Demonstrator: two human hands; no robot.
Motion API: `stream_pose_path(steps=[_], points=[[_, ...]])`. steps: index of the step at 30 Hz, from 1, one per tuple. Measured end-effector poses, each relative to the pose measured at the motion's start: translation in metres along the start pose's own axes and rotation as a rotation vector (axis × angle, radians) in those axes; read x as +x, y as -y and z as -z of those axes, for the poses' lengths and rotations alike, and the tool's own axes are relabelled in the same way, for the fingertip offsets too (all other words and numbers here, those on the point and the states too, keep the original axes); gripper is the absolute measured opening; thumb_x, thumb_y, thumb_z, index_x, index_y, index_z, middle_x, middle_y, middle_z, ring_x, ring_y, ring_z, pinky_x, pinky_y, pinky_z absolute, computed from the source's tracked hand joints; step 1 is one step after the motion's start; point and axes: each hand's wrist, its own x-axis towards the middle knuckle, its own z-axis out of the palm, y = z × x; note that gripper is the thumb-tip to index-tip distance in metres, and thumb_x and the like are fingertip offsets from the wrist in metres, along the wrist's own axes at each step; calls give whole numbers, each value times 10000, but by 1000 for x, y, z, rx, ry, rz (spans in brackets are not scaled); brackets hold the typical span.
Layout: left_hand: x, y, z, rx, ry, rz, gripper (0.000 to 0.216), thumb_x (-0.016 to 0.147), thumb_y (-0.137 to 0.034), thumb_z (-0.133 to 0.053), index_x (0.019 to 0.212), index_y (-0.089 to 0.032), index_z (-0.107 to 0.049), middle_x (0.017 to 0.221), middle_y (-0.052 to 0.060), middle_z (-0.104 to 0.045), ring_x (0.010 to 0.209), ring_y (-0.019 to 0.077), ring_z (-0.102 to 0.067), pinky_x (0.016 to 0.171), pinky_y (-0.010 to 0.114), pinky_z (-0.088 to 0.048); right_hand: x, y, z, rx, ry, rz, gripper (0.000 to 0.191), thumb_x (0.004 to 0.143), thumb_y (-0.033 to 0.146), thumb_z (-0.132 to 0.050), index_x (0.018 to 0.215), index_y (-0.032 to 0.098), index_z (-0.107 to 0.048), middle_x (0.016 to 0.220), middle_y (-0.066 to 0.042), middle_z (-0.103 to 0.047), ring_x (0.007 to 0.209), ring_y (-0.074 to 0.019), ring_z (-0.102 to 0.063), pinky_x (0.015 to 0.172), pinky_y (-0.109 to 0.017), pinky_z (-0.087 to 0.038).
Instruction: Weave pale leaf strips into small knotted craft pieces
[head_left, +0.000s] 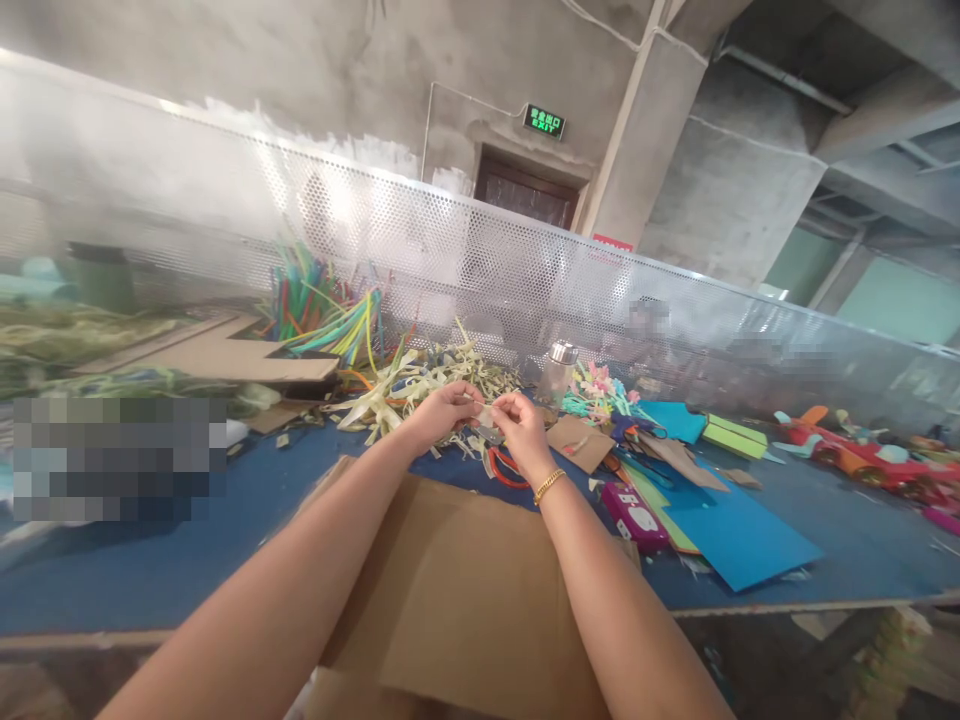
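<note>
My left hand (448, 412) and my right hand (523, 432) meet in front of me, fingertips pinched together. Between them is a small pale piece (485, 413), too small to make out; both hands seem to grip it. A gold bracelet (550, 486) circles my right wrist. Just under my right hand lies a red-orange loop (507, 468), perhaps a handle. Behind my hands spreads a heap of pale green strips (390, 392). Below my forearms is a brown cardboard sheet or box (465, 590).
On the blue table (262, 540), colourful pipe-like strips (330, 310) stand at back left. A lidded clear bottle (556, 375), blue sheets (739, 525), a purple case (634, 517) and red toy cars (847, 455) lie rightward. Perforated metal panels (420, 230) run behind.
</note>
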Motion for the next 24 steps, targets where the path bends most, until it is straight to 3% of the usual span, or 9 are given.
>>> stream_pose_path(steps=[6,9,12,16,24], points=[[1,-1,2,-54,-22,79,185,667,-280,-683,791,-157,-619,653,23,-641,609,114,-583,520,207,-382,0,4,1,58,-6,-33,99,708,299,-611,748,210,-591,651,35,-572,612,-118,-534,621,-247,-457],[2,1,3,11,0,14,234,676,-343,-703,770,-154,-603,641,11,-623,538,87,-516,487,207,-347,-1,5,1,-22,8,0,143,716,340,-631,744,202,-605,673,17,-597,638,-129,-555,648,-263,-472],[2,3,2,89,-19,-63,309,634,-345,-749,831,-167,-591,612,-27,-590,510,78,-478,472,202,-319,-1,4,2,-77,-33,35,253,675,360,-697,859,203,-622,739,-3,-635,680,-143,-585,676,-278,-488],[1,4,0,161,-36,-54,249,661,-341,-725,768,-170,-580,593,-22,-588,534,93,-513,486,205,-336,1,-1,4,-125,-27,30,253,697,392,-688,851,200,-630,758,-22,-654,689,-155,-599,678,-290,-496],[1,1,0,-36,7,32,224,666,-281,-710,798,-181,-560,610,-15,-621,556,101,-571,458,181,-310,-1,1,-1,-31,6,-3,211,719,407,-654,801,231,-574,689,12,-612,630,-151,-586,615,-274,-489]])
